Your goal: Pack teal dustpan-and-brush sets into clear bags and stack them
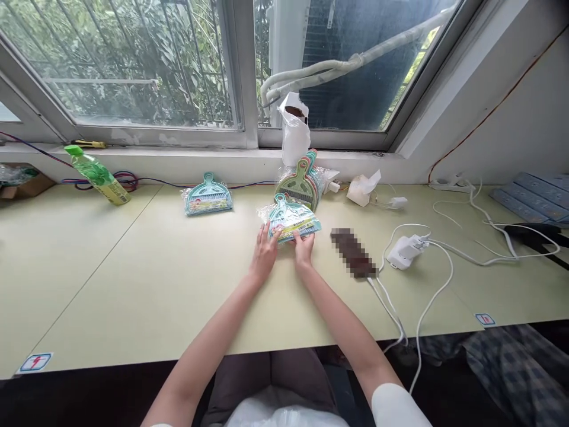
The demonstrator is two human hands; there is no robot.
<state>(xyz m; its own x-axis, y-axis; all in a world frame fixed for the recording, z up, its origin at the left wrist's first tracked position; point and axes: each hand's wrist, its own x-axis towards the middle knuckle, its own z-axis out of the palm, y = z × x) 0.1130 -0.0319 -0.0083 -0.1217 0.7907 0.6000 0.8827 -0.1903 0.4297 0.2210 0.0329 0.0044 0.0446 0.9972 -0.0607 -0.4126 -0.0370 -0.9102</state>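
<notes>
Step, as judged: two-handed handling of wrapped dustpan set, directly in front of dustpan stack. Left hand fingers pinch left edge; right hand fingers pinch lower edge. Next move likely calls for even grip.

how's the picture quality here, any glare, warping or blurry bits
Head view: daylight comes through the window; head view: bright glints on the wrapped dustpan set in the left hand and right hand; head view: wide-angle look, window frame slanting towards the sides; head view: coarse pixel blocks hide a dark object on the table.
</notes>
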